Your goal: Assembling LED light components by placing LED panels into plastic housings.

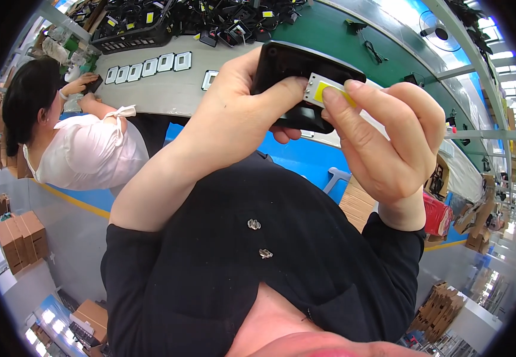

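Observation:
My left hand is wrapped round a black rectangular housing held up in front of my chest. Its thumb reaches over the housing's face and touches the end of a small white plate with a yellow panel, an LED chip. Between thumb and fingertips, my right hand pinches that LED chip by its other end, partly covering the yellow area. The chip lies across the housing; whether it sits in a recess is hidden by my fingers.
Several white-rimmed square frames lie in a row on the grey worktable. Behind them stands a black crate beside a heap of dark cabled units. A co-worker sits at the left. A green conveyor surface runs beyond, with a fan nearby.

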### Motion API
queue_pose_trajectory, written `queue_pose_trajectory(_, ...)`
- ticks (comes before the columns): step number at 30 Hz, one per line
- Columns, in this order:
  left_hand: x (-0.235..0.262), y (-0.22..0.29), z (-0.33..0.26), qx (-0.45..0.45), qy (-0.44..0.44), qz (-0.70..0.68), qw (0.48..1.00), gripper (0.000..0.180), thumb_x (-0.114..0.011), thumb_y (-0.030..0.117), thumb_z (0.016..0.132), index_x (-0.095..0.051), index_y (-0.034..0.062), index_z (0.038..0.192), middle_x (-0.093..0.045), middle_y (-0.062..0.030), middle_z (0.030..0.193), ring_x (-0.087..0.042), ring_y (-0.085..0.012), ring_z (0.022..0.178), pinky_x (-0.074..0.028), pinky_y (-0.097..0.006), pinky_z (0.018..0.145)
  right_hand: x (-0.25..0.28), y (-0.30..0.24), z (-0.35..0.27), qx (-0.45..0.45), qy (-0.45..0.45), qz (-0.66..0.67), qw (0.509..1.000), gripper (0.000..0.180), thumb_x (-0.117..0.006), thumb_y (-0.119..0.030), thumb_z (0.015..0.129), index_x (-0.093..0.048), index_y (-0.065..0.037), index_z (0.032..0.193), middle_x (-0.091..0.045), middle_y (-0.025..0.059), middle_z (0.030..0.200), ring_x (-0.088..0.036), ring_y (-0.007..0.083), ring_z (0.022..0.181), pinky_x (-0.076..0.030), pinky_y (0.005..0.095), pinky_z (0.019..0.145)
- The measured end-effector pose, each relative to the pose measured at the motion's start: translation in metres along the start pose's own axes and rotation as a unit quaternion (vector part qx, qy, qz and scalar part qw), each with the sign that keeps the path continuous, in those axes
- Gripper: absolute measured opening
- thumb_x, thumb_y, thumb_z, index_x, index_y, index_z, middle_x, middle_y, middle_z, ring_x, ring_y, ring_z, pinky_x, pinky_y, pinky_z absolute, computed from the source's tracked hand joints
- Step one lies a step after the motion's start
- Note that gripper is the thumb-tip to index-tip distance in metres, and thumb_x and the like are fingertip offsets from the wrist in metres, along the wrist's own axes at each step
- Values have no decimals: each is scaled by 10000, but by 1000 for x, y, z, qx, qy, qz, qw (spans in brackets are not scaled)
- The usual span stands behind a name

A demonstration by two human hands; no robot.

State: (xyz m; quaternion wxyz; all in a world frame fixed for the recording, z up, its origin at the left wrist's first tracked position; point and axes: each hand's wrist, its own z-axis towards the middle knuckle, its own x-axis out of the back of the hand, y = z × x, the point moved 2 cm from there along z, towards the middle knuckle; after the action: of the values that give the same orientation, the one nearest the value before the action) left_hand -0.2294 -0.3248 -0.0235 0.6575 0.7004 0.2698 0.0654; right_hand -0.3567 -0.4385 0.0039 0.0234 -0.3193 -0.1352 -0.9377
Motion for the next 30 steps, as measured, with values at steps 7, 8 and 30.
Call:
queue_pose_trajectory(7, 6, 4, -9, 40, -111, -99, 988, 354, -486, 23, 753, -472, -16, 1105, -585, -106, 896, -593, -151, 705, -505, -276, 630, 3, 2, 6, -43, -36, 111, 992, 371, -767, -112, 522, -713, -120, 889, -617, 16, 897, -488, 207, 803, -415, 287, 654)
queue_pose_trajectory(8, 4, 5, -11, 33, -120, -99, 987, 388, -486, 18, 751, -455, -9, 1137, -576, -103, 920, -587, -149, 734, -498, -274, 649, 1, 3, 5, -43, -36, 112, 992, 371, -767, -112, 522, -713, -120, 889, -617, 16, 897, -488, 207, 803, -415, 287, 654)
queue_pose_trajectory(30, -12, 10, -28, 3, -92, -22, 995, 431, -486, 26, 799, -408, -44, 1216, -587, -150, 926, -604, -223, 785, -475, -311, 730, 14, 1, 27, -16, -101, 90, 991, 411, -723, -88, 507, -707, -128, 916, -591, 38, 838, -482, 234, 795, -409, 309, 676)
